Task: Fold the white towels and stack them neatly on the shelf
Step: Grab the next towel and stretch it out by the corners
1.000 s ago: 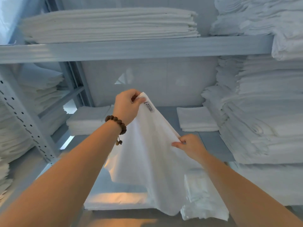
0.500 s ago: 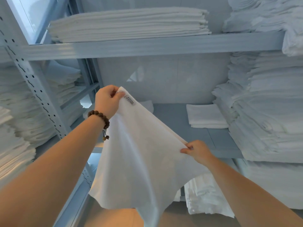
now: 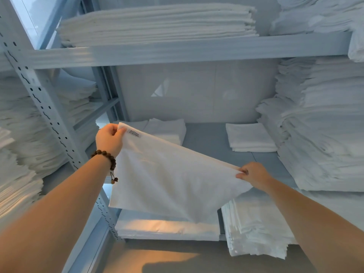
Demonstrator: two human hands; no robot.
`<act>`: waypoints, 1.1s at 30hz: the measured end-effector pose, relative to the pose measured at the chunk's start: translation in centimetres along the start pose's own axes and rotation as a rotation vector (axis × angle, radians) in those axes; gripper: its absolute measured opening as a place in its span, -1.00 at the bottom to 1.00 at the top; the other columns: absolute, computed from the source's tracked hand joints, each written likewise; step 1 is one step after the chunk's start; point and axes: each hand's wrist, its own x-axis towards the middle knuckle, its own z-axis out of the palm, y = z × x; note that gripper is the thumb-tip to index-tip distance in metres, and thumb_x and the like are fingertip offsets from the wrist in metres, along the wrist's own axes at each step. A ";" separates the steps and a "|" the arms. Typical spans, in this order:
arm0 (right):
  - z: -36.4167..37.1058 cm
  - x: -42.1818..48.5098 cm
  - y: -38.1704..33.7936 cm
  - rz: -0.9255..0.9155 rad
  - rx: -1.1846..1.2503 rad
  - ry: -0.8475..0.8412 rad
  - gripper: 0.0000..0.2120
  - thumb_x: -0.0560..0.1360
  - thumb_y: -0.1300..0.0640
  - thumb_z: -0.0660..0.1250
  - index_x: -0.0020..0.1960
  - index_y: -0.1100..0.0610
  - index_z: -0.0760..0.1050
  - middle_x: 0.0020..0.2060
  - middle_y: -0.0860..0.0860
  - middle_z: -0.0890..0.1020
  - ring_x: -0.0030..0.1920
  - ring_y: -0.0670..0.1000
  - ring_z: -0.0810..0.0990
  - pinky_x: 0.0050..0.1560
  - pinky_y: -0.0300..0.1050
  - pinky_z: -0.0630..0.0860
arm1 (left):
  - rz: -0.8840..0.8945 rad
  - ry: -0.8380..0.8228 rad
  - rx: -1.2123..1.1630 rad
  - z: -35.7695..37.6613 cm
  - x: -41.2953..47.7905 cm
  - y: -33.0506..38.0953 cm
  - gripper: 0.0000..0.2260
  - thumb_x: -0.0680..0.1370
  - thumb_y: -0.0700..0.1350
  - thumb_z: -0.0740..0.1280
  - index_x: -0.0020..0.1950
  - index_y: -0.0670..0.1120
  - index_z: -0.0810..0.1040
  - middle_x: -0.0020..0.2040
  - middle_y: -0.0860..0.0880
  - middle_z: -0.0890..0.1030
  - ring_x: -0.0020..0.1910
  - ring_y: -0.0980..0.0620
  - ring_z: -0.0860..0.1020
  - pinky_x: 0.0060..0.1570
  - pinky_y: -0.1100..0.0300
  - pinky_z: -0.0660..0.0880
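Note:
A white towel [image 3: 167, 180] with a small label near one corner hangs spread in front of the grey shelf [image 3: 212, 142]. My left hand [image 3: 109, 138], with a bead bracelet on its wrist, pinches the labelled upper corner. Lower and to the right, my right hand [image 3: 254, 174] pinches the other end of the top edge. The edge between them is stretched taut and slopes down to the right. Two small folded towel stacks lie on the shelf behind, one at the left [image 3: 167, 129] and one at the right [image 3: 250, 136].
Tall stacks of white linen [image 3: 323, 125] fill the right side and the neighbouring rack at left [image 3: 25, 134]. A wide stack [image 3: 157, 22] lies on the upper shelf. Lower piles [image 3: 254, 223] sit beneath the held towel. A perforated metal upright [image 3: 45, 103] stands at left.
My hands have moved apart and pulled the towel's top edge taut; it now hangs flatter and shorter. The view has shifted right and up a little.

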 end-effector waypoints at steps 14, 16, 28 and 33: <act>0.4 0.1 1.5 0.105 0.276 0.242 -0.83 0.45 0.15 0.41 -0.13 0.29 0.59 -0.23 0.13 0.59 -0.19 0.06 0.48 -0.23 -0.11 0.27 | -0.109 0.007 -0.039 1.9 1.3 -4.7 -0.83 0.54 -0.03 0.28 -0.15 -0.11 0.53 -0.31 0.05 0.49 -0.33 0.13 0.43 -0.35 0.24 0.34; 0.0 0.0 1.7 0.136 0.346 0.280 -0.78 0.43 0.14 0.42 -0.21 0.32 0.57 -0.33 0.12 0.54 -0.27 0.06 0.46 -0.30 -0.09 0.26 | -0.136 0.010 -0.049 2.1 1.2 -5.3 -0.83 0.53 -0.02 0.28 -0.15 -0.10 0.53 -0.31 0.05 0.49 -0.34 0.13 0.43 -0.35 0.23 0.35; -2.4 1.1 2.5 0.243 1.230 0.395 -0.87 0.48 0.42 0.27 -0.13 0.26 0.55 -0.43 -0.06 0.66 -0.38 -0.14 0.62 -0.27 -0.32 0.57 | -0.309 -0.038 -0.155 4.0 0.5 -7.2 -0.82 0.54 -0.03 0.25 -0.07 -0.11 0.55 -0.21 -0.05 0.55 -0.22 -0.02 0.50 -0.30 0.21 0.43; -4.6 1.4 2.6 0.215 1.136 0.356 -0.81 0.43 0.47 0.32 -0.19 0.20 0.53 -0.35 0.06 0.62 -0.30 -0.03 0.58 -0.30 -0.39 0.53 | -0.284 -0.064 -0.132 4.8 0.8 -7.2 -0.83 0.57 -0.04 0.22 -0.04 -0.12 0.53 -0.22 -0.02 0.53 -0.27 0.07 0.47 -0.34 0.26 0.35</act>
